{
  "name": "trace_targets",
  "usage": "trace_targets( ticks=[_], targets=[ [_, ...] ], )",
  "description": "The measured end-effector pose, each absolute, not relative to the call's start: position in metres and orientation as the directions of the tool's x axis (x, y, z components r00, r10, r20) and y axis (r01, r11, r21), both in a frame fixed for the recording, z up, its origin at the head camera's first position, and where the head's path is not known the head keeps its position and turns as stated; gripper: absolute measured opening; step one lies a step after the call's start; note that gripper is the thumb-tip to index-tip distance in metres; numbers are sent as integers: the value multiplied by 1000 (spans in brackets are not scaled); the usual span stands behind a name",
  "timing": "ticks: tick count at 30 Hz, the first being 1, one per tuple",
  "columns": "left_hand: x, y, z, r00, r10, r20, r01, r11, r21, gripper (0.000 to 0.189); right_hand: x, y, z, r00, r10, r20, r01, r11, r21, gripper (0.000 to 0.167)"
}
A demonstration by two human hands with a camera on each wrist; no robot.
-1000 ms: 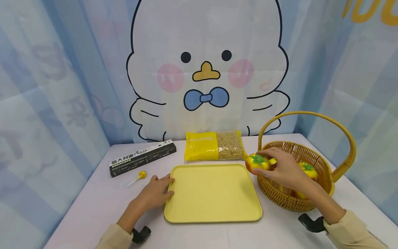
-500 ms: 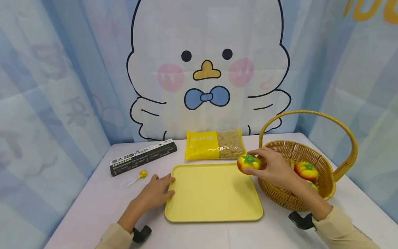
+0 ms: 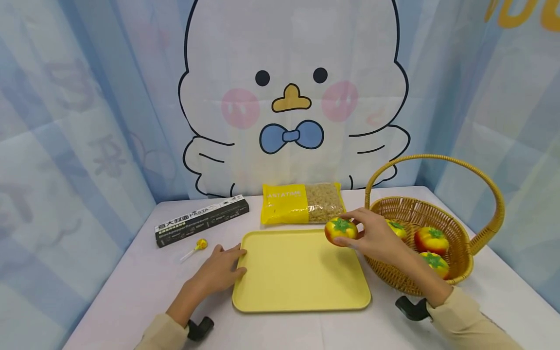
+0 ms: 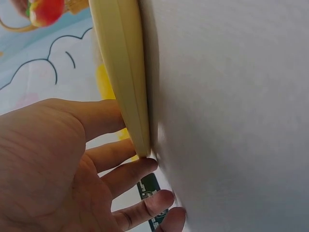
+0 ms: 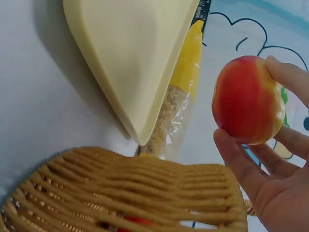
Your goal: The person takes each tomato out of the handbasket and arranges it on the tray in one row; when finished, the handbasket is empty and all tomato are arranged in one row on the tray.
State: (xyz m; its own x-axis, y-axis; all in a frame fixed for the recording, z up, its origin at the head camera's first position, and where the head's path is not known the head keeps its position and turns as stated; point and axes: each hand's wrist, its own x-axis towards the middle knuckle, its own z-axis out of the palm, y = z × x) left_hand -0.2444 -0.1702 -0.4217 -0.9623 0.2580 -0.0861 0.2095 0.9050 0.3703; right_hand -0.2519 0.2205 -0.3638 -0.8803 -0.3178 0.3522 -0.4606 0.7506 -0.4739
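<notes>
My right hand [image 3: 378, 236] grips a red-and-yellow tomato [image 3: 339, 231] with a green leafy top, thumb and fingers at its sides. The tomato hangs over the right back corner of the yellow tray [image 3: 297, 272]. In the right wrist view, the tomato [image 5: 244, 101] shows its smooth red underside between thumb and fingertips. My left hand [image 3: 218, 270] lies at the tray's left edge. Its fairly straight fingers [image 4: 104, 116] touch the rim from outside in the left wrist view.
Right of the tray stands a wicker basket [image 3: 389, 279] with a tall handle, holding several similar tomatoes [image 3: 431, 240]. Behind the tray lies a yellow pasta bag [image 3: 284, 204]. A black-and-white pasta box [image 3: 202, 221] and a lollipop [image 3: 200, 244] lie at the left.
My right hand has carried the tomato leftward from the basket's edge to above the tray, uncovering more of the tomatoes in the basket. The left hand has stayed at the tray's edge.
</notes>
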Motion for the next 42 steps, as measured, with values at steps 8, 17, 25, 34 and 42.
trace_targets(
  ticks=[8, 17, 25, 34, 42],
  targets=[
    [-245, -169, -422, -962, 254, -95, 203, 907, 369, 54, -256, 208, -370, -880, -325, 346, -466, 732, -497, 56],
    [-247, -170, -422, -962, 251, -111, 193, 905, 380, 54, -263, 196, -378, -882, -328, 338, -463, 732, -500, 58],
    [-248, -170, -421, -962, 250, -110, 191, 902, 386, 55, -270, 185, -383, -869, -349, 350, -490, 706, -512, 55],
    [-248, -171, -421, -959, 258, -115, 195, 898, 394, 55, -274, 177, -387, -855, -372, 361, -516, 685, -514, 53],
    [-249, -173, -421, -954, 270, -128, 201, 898, 392, 56, -278, 164, -386, -848, -405, 341, -528, 696, -486, 55]
  ],
)
